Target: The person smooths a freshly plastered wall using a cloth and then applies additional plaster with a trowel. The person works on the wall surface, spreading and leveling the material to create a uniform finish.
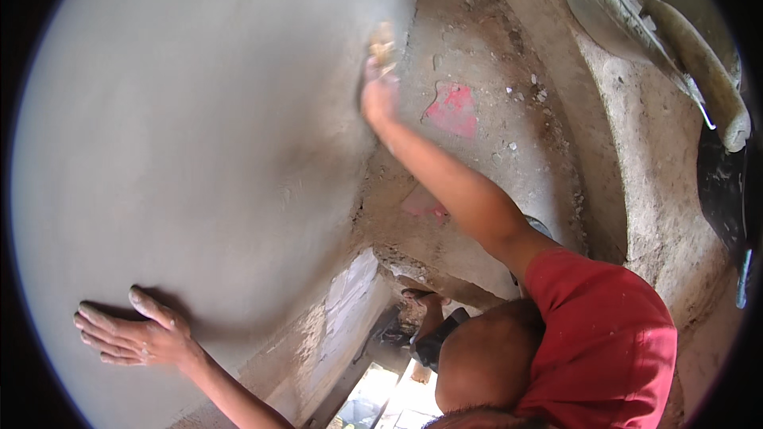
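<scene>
My left hand (139,330) lies open against the smooth grey plastered surface (207,135), its fingers spread, at the lower left. Higher up, at the right edge of this plaster, my right hand (377,95) is closed on a tan pad (382,46); both are blurred, so the pad's exact kind is unclear. My bare right arm runs down to a red short sleeve (604,310). Beside the plaster is rough, debris-specked concrete (493,48) with a pink patch (451,107).
At the upper right are a long metal strip (620,12), a dirty rounded bar (707,71) and dark material (723,199) beside a curved concrete edge (612,151). A sandalled foot (417,295) shows at bottom centre, near a rough ledge (342,310) and a bright opening (373,397).
</scene>
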### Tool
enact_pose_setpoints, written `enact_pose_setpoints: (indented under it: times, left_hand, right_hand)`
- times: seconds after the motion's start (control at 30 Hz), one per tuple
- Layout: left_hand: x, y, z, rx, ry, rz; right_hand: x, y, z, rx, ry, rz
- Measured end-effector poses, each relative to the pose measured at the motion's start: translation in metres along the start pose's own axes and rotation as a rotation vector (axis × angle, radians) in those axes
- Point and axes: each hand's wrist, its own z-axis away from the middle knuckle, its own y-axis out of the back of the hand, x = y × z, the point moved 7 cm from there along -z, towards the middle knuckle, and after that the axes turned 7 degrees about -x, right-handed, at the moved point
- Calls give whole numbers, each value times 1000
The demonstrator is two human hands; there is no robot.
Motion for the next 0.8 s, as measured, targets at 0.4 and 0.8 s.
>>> enact_pose_setpoints:
  times: [0.4, 0.8]
  left_hand:
    - [-2, 1, 1, 115, -10, 21]
    - [43, 18, 32, -131, 76, 312]
  right_hand:
    - [29, 64, 16, 174, -47, 244]
    - [12, 215, 110, 46, -199, 1341]
